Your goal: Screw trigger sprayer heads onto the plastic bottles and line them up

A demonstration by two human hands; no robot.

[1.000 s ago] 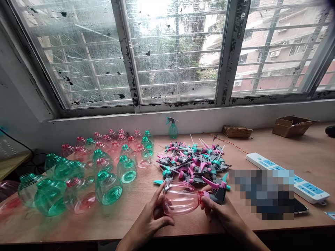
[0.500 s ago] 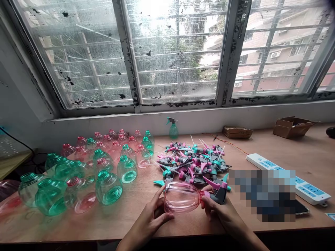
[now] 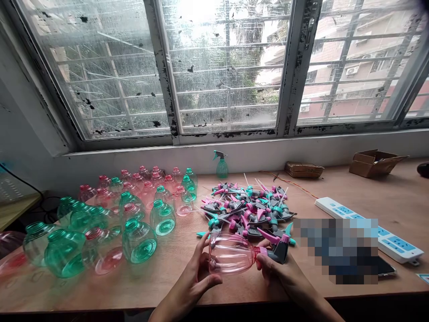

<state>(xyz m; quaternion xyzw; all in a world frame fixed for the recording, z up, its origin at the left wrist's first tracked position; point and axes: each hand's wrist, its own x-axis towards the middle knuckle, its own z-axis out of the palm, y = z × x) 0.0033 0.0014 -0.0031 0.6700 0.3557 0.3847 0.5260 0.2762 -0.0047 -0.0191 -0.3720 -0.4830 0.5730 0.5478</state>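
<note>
- Bottle (image 3: pixel 231 261), pink and see-through, is held on its side above the tabletop (image 3: pixel 100 290), near the front edge, its base toward the left hand (image 3: pixel 192 275) and its neck meeting the collar of a pink-and-grey spray head (image 3: pixel 281 250).
- Left grip: fingers bent around and holding the base, thumb spread just below; how firmly they press, I cannot tell.
- Right grip: the right hand (image 3: pixel 281 273) pinches the collar between thumb and fingers, which partly hide the joint.
- Slipping seems the likeliest fault: smooth plastic and a thumb standing off could let the bottle turn along with the collar.
- A crooked collar could cross the threads; whether it sits straight is hard to tell here.
- Squeezing hard might dent the thin-looking wall.
- Swinging the bottle forward could catch the loose spray heads (image 3: pixel 248 214) just beyond it.
- A wide leftward move could topple the standing bottles (image 3: pixel 139 246), which crowd together.
</note>
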